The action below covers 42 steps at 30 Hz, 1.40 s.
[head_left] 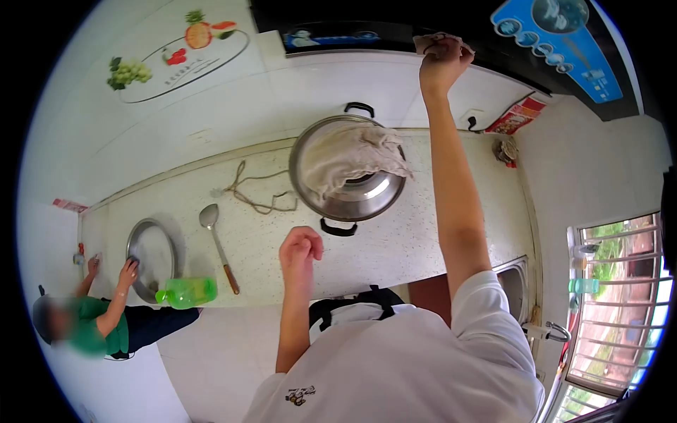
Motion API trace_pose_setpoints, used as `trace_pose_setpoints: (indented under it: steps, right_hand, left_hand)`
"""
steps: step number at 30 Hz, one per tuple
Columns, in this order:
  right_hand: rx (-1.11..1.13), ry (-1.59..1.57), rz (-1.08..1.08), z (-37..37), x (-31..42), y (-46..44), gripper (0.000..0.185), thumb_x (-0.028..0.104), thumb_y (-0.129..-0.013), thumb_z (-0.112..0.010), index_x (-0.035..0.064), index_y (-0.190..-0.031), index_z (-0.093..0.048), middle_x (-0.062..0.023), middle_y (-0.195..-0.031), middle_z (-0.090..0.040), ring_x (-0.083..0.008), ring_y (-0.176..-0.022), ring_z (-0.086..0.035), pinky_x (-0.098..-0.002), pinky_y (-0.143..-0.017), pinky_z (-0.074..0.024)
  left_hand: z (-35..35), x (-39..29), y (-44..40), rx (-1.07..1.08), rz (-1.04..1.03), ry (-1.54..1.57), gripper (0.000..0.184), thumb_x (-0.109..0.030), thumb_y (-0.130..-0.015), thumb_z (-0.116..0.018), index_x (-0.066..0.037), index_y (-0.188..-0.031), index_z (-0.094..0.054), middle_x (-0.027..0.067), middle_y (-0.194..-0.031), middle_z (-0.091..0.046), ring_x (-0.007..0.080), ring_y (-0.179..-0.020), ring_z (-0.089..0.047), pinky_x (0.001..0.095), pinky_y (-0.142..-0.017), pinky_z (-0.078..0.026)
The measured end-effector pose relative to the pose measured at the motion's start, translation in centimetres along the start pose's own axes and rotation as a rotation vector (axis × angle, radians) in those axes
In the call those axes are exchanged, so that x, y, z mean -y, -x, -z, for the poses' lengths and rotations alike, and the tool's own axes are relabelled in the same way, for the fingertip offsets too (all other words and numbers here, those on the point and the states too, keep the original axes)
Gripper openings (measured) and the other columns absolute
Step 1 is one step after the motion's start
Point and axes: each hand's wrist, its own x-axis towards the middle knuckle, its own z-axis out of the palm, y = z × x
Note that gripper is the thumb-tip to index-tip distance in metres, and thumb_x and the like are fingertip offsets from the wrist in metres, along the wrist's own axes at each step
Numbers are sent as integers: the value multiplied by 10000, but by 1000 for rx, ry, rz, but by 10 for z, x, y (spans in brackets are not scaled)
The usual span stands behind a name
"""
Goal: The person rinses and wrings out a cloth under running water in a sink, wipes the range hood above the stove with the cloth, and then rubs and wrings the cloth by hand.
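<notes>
My right hand (444,62) is raised at the end of a stretched arm. Its fingers are closed on a greyish-brown cloth (427,44), which is pressed against the lower front of the black range hood (395,44). Above the near edge of the counter, my left hand (302,248) is loosely curled, and nothing shows in it. Just beyond that hand stands a steel wok (300,185) with black side handles and a shiny lid (367,201). A crumpled beige cloth (345,156) is draped over the lid.
On the speckled counter (254,240) lie a cord (264,206), a spatula (220,243) and a green plastic bottle (187,292). At far left, a person in green (106,317) touches a round metal pan (130,247). A sink (513,285) and faucet (550,330) are at right.
</notes>
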Motion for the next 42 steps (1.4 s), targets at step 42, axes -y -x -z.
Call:
trace_pose_setpoints:
  steps: [42]
  right_hand:
    - [291, -1364, -1437, -40, -60, 81, 300, -5, -848, -286, -88, -1025, -514, -141, -792, -579, -162, -578, -550, -272, -450, -435]
  left_hand:
    - [-13, 24, -68, -2, 33, 80, 167, -127, -829, -468, -20, -924, -554, 41, -790, -544, 128, -675, -474, 246, -622, -362]
